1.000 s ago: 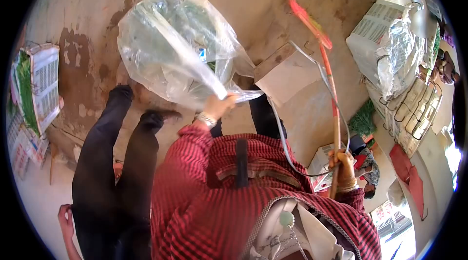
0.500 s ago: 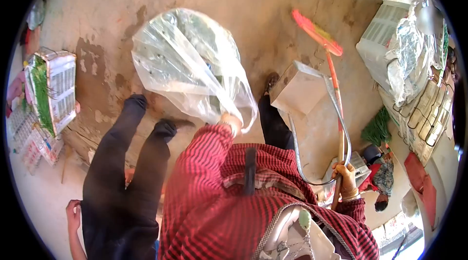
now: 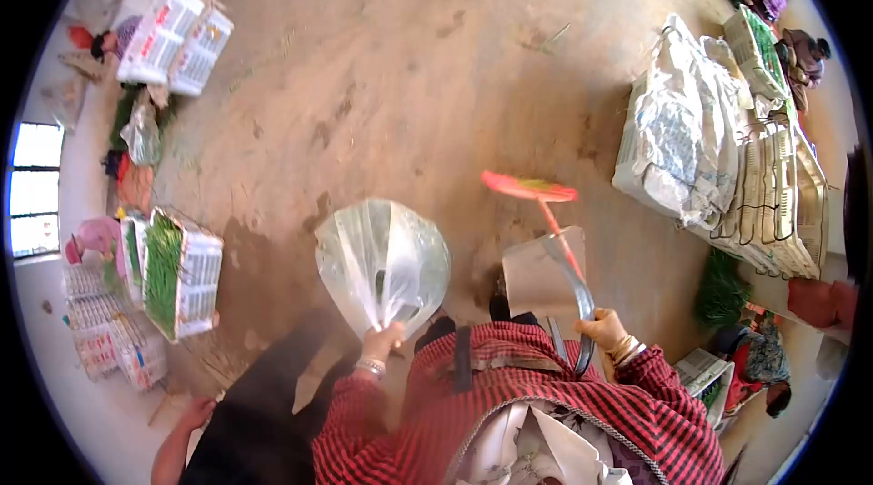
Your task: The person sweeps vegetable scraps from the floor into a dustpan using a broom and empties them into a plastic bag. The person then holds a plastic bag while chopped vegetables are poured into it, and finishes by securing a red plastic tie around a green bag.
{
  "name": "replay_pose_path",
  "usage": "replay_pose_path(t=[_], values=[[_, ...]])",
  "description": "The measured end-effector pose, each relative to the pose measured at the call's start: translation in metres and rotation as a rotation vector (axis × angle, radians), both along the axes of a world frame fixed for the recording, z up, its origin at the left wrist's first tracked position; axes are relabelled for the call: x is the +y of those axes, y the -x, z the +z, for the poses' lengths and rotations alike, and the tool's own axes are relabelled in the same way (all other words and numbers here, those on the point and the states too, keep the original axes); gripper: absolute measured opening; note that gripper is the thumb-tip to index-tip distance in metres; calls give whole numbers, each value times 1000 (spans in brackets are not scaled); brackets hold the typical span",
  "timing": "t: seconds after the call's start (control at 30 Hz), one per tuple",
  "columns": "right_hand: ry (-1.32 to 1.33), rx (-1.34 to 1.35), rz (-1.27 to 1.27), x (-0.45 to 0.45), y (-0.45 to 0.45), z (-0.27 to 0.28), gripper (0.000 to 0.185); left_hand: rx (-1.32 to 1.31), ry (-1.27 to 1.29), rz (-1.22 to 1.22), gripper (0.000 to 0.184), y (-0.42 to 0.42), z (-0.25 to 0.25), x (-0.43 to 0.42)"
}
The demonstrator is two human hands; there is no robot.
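My left hand (image 3: 383, 340) is closed round the gathered neck of a clear plastic bag (image 3: 382, 258), which bulges out ahead of it over the floor. A few small dark bits show inside; I cannot make them out. My right hand (image 3: 604, 331) grips the grey curved handle (image 3: 580, 296) of a pale dustpan (image 3: 527, 278) together with a broom. The broom's pinkish-red head (image 3: 529, 187) points forward beyond the dustpan, and its orange stick (image 3: 559, 235) runs back beside the handle toward my fist.
Someone in dark trousers (image 3: 259, 412) stands close on my left. White crates (image 3: 202, 276) with green stalks stand further left. To the right are a plastic-covered crate stack (image 3: 673, 140), a green bundle (image 3: 721, 290) and a seated person (image 3: 759, 358). Dark patches mark the floor (image 3: 409, 103).
The view has tilted up, showing more of the room. The bag's mouth, loose before, is now bunched in my left hand. The broom head has swung left and lies closer over the dustpan.
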State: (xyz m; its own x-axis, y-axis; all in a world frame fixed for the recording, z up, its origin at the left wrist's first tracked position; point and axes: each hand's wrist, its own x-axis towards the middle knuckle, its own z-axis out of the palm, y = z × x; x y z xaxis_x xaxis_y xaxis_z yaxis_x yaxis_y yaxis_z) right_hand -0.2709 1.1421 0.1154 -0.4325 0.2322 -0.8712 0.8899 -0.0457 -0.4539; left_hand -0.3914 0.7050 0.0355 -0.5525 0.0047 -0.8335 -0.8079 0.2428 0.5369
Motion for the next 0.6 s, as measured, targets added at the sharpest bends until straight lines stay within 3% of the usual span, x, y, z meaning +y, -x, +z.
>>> replay_pose_path(t=[0.03, 0.1, 0.37, 0.5, 0.57, 0.6], values=[[26, 28, 17, -4, 14, 26, 22, 25, 53, 209, 21, 1, -6, -7], [109, 82, 85, 5, 12, 25, 27, 96, -34, 419, 15, -2, -29, -37], [61, 238, 196, 25, 73, 58, 37, -49, 3, 618, 29, -12, 18, -2], [-18, 289, 274, 42, 115, 42, 42, 0, -25, 674, 34, 27, 25, 14], [-95, 439, 319, 51, 138, 32, 42, 78, -49, 721, 35, 62, 19, 24], [-75, 344, 319, 54, 160, 52, 41, 80, -42, 703, 35, 84, 26, 29]])
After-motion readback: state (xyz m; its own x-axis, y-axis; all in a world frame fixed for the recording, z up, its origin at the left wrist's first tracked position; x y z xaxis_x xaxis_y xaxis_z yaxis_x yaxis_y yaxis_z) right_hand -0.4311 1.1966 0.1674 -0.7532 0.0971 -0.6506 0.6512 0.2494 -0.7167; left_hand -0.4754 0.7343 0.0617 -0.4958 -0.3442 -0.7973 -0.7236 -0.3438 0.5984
